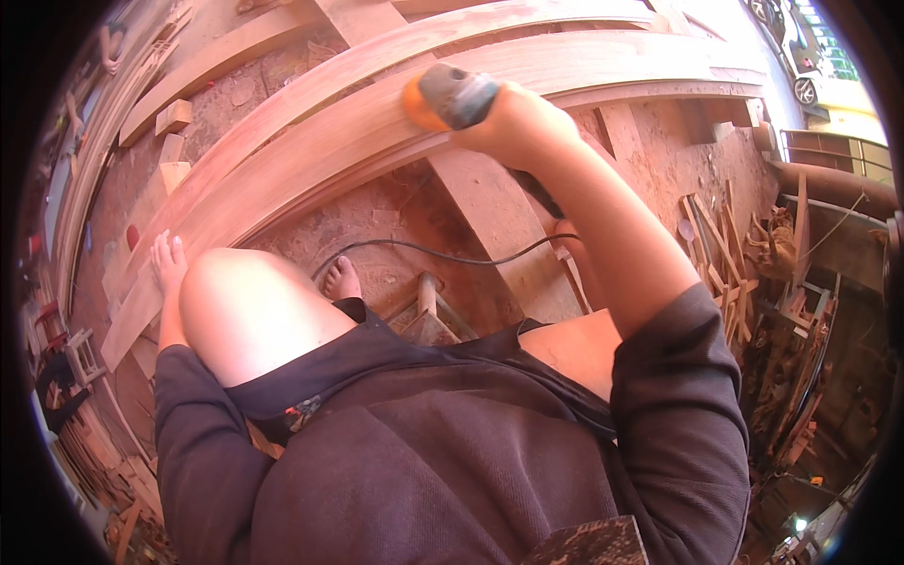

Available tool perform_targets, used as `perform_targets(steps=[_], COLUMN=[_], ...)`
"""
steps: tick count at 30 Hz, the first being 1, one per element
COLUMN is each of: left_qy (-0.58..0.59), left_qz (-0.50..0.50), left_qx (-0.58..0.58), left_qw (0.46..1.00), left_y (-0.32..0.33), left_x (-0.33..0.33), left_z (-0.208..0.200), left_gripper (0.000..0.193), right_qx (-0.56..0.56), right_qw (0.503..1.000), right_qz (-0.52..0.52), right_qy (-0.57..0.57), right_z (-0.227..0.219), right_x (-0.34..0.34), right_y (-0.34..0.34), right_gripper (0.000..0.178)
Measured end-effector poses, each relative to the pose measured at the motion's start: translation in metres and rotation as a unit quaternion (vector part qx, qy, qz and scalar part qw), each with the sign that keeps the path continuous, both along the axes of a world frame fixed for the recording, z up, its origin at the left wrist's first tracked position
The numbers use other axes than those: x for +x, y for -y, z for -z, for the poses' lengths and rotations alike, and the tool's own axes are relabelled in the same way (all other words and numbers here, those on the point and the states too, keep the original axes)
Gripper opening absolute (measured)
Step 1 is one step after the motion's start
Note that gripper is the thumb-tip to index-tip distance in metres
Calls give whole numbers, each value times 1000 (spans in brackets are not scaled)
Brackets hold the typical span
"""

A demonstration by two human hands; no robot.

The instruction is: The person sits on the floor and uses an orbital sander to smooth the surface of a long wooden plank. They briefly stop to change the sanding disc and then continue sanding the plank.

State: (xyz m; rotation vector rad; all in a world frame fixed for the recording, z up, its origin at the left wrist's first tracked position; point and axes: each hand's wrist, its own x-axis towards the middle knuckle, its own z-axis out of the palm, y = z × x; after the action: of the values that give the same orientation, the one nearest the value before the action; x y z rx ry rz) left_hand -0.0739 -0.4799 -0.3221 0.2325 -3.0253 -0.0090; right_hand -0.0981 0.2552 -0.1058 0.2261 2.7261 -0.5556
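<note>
An angle grinder point(460, 96) with a grey head and an orange disc is gripped in my right hand point(523, 127), its fingers wrapped round the body. The disc rests on or just over the face of a long, wide wooden board point(330, 141), and I cannot tell if it touches. A black cord point(414, 244) runs below the board toward my right forearm. At the board's left end, beside my knee, my left hand point(170, 262) lies on the wood with its fingers stretched out.
Wooden beams point(499, 221) cross beneath the board. Small wood blocks point(172, 117) sit at the left, and my bare foot point(342, 280) is on the dusty floor. A pile of scrap wood point(725, 250) lies at the right. A vehicle point(800, 56) stands at the far right.
</note>
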Motion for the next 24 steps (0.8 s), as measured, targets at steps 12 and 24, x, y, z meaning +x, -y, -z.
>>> perform_targets(steps=[12, 24], left_qy=[-19, 29], left_qz=[48, -61], left_qx=[17, 25], left_qw=[999, 997], left_y=[13, -32], left_x=[10, 7], left_z=[-3, -11], left_gripper=[53, 61], right_qx=[-23, -20], right_qw=[978, 997], right_qz=[208, 73], right_qy=[-11, -1], right_z=[3, 15], right_x=[-15, 2], right_y=[-189, 57], right_gripper=[65, 73])
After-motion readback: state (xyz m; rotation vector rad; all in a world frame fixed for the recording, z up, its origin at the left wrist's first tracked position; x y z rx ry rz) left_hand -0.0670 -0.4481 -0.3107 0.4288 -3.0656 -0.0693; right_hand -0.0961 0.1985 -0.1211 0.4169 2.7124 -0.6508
